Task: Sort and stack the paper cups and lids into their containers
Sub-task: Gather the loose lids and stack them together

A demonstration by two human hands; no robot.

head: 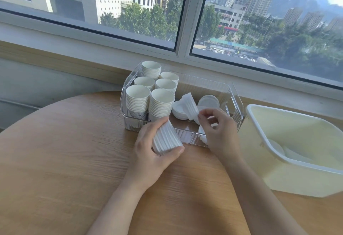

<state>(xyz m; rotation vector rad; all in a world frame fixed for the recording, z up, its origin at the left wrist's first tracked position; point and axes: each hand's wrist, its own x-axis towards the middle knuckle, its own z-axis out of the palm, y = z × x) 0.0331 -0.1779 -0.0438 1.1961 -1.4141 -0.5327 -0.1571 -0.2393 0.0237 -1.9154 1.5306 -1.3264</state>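
A clear plastic bin (234,93) stands on the round wooden table. Its left half holds several tall stacks of white paper cups (161,102). Its right half holds white lids, some in a tilted stack (189,107) and some lying flat (208,101). My left hand (150,153) is shut on a stack of white lids (166,139), held on its side in front of the bin. My right hand (217,130) reaches into the bin's right half, its fingertips pinched beside the tilted stack of lids; whether they hold a lid I cannot tell.
A pale yellow tub with a white rim (289,112) stands to the right of the bin, with a few loose white lids (285,151) on its bottom. The wooden table (65,160) ends against a window sill (92,45) behind the bin.
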